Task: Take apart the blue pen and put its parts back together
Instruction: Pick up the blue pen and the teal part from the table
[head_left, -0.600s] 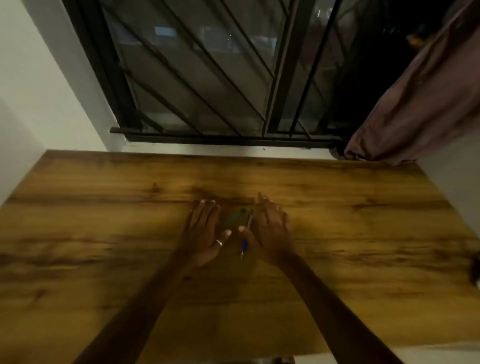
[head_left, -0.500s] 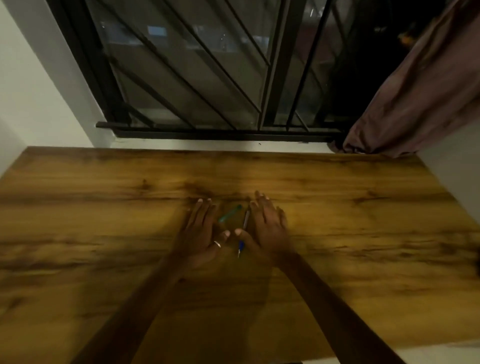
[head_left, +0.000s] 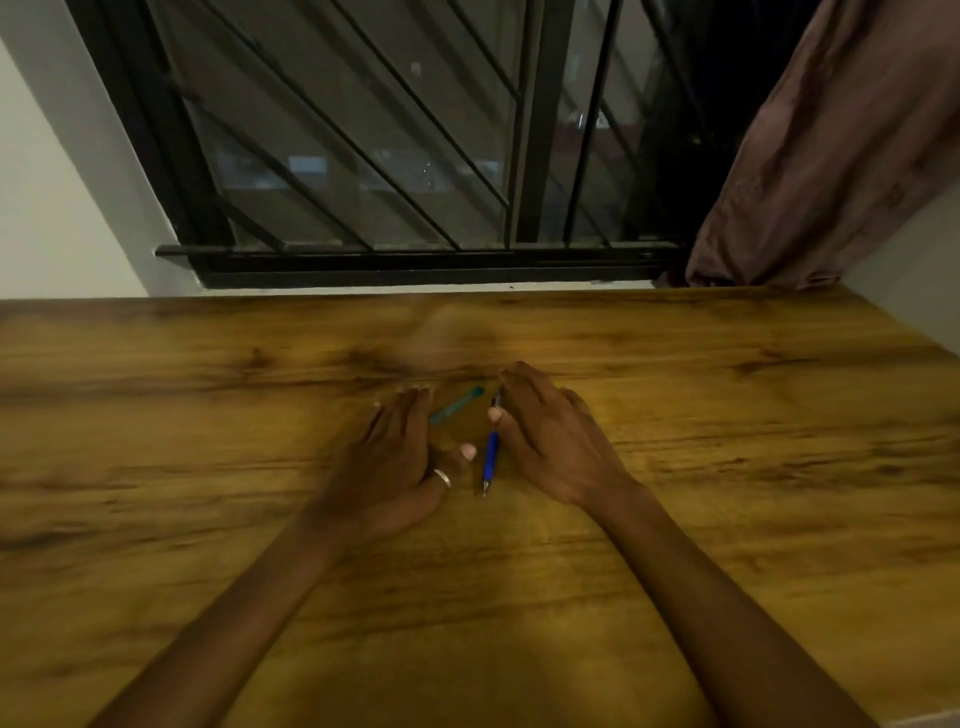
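A blue pen (head_left: 490, 460) lies whole on the wooden table (head_left: 727, 467), its tip toward me, between my two hands. My left hand (head_left: 400, 457) rests flat to its left, fingers apart, a ring on the thumb, which nearly touches the pen. My right hand (head_left: 550, 441) rests flat to its right, its thumb against the pen's upper part. A green pen (head_left: 456, 405) lies slanted just beyond, between my fingertips. Neither hand holds anything.
The table runs up to a wall with a barred window (head_left: 415, 156) at the back. A brownish curtain (head_left: 831, 145) hangs at the back right. White walls stand at the left and right of the table.
The camera has tilted, shifting the scene in view. My hands stay flat beside the pens; my right thumb has come closer to the blue pen.
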